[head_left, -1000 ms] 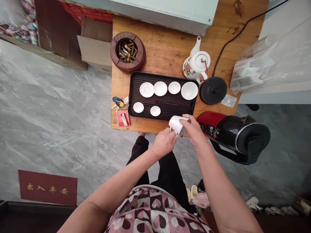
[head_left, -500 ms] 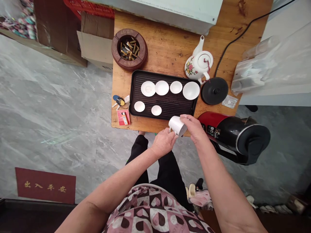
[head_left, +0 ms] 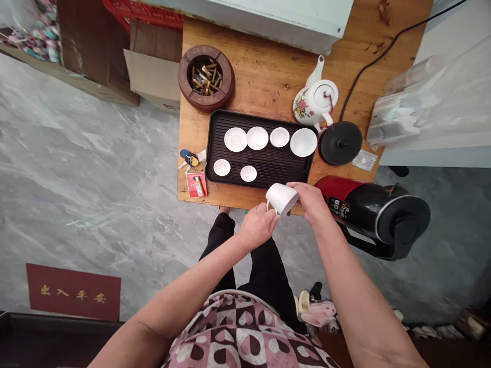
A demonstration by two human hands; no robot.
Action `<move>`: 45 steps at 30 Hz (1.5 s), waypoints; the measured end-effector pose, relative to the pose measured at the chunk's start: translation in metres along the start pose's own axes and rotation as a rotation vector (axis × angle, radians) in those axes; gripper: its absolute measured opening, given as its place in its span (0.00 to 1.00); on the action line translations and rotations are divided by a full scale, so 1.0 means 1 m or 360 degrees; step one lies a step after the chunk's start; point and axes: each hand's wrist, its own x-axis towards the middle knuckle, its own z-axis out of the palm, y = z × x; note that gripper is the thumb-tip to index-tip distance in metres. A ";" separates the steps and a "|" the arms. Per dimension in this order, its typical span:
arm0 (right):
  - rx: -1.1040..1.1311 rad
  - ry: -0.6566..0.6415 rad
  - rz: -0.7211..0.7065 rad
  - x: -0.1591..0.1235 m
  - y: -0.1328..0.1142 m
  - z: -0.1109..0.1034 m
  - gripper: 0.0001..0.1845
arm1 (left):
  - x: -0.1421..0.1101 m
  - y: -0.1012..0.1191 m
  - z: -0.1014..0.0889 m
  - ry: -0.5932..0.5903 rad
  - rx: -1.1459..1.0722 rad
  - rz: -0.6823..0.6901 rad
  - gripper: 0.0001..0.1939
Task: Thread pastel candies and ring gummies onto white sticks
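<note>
My left hand (head_left: 258,225) grips the handle of a white mug (head_left: 279,198), which is tilted on its side over the table's front edge. The fingers of my right hand (head_left: 311,202) close on the mug's right end; some fingertips are hidden behind it. Just beyond lies a black ribbed tea tray (head_left: 264,164). Along its far side sit a shallow white dish (head_left: 235,139), two white cups (head_left: 257,138) (head_left: 280,137) and a larger white bowl (head_left: 304,142). Two small white cups (head_left: 221,167) (head_left: 248,174) stand nearer me.
A flowered white teapot (head_left: 314,101) stands behind the tray, beside a black kettle base (head_left: 340,143). The red and black electric kettle (head_left: 368,214) is close to my right forearm. An ashtray with cigarette butts (head_left: 206,77), a lighter (head_left: 198,186) and keys (head_left: 189,158) are on the left.
My right hand has shifted slightly right along the mug's end, and the thumb no longer covers as much of it. My left hand stays on the handle.
</note>
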 end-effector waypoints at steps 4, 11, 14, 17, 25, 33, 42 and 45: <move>-0.0024 -0.0148 0.0050 -0.004 -0.001 -0.001 0.23 | 0.000 -0.002 0.003 0.0050 -0.0079 -0.0027 0.20; 0.0094 0.0006 0.0088 -0.003 -0.003 -0.001 0.18 | -0.002 -0.001 0.000 0.0023 0.0122 0.0026 0.23; 0.0128 -0.0061 0.0110 -0.006 -0.007 -0.003 0.20 | -0.002 -0.001 0.000 0.0039 0.0183 0.0029 0.24; 0.0042 -0.0072 0.0020 -0.009 -0.008 -0.001 0.23 | 0.000 -0.002 0.001 0.0079 0.0229 0.0045 0.24; 0.0053 -0.0070 0.0034 -0.006 -0.007 -0.004 0.20 | -0.004 -0.005 0.004 0.0242 0.0362 0.0137 0.22; -0.0016 0.0034 -0.0136 -0.007 -0.002 0.000 0.17 | -0.004 -0.003 0.008 0.0245 0.0352 0.0146 0.21; -0.0008 0.0024 -0.0119 -0.007 -0.001 0.006 0.15 | -0.003 -0.008 0.005 0.0205 0.0192 0.0097 0.21; 0.0196 0.0126 0.0051 0.001 0.000 -0.002 0.11 | -0.003 -0.010 0.001 0.0175 -0.0098 -0.0013 0.21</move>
